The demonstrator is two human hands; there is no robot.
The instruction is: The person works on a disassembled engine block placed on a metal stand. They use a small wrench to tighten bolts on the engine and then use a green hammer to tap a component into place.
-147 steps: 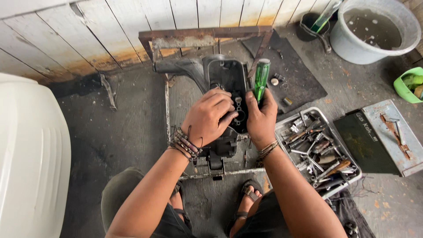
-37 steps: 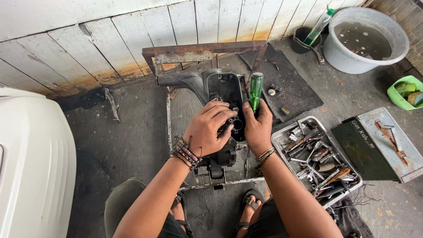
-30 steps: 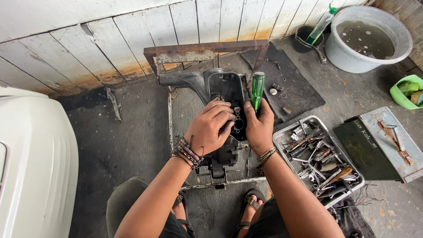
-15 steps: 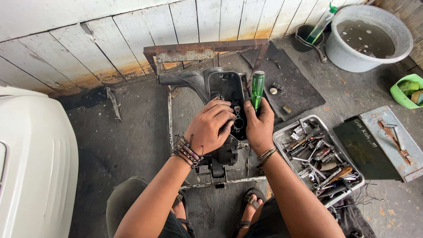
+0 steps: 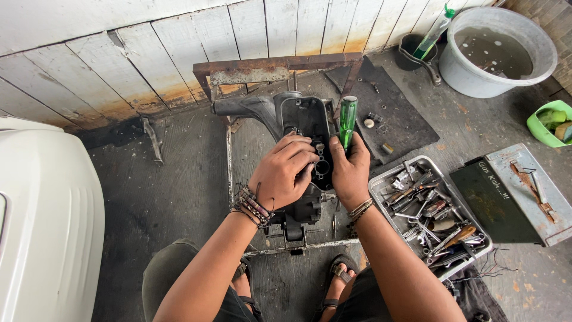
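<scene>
Both hands work at the middle of the scene on a dark engine casing [image 5: 307,122] that lies on a rusty metal frame [image 5: 280,64] set on the concrete floor [image 5: 179,191]. Left hand [image 5: 286,173] lies palm-down over the near part of the casing, fingers curled together and pressed on the metal beside a round opening; whether they pinch anything small beneath them cannot be told. Beaded bracelets [image 5: 250,206] ring that wrist. Right hand [image 5: 350,170] is clamped around the lower part of a green-handled screwdriver [image 5: 347,119], whose handle stands upright above the fist; its tip is hidden behind the fingers, down at the casing. Just right of that hand a metal tray [image 5: 381,179] holds a jumble of wrenches, pliers and other tools. Farther right sits an open grey toolbox [image 5: 512,197]. On a dark mat [image 5: 405,119] to the right of the casing lie a few small loose parts. At the far right stands a grey tub [image 5: 494,53] of water with a green-capped bottle [image 5: 435,30] leaning beside it, and a green bowl [image 5: 545,122] sits at the right edge. White wooden planks [image 5: 179,42] form the far wall. A white moulded panel [image 5: 42,226] fills the left edge. The person's sandalled feet [image 5: 339,277] rest at the near end of the frame
</scene>
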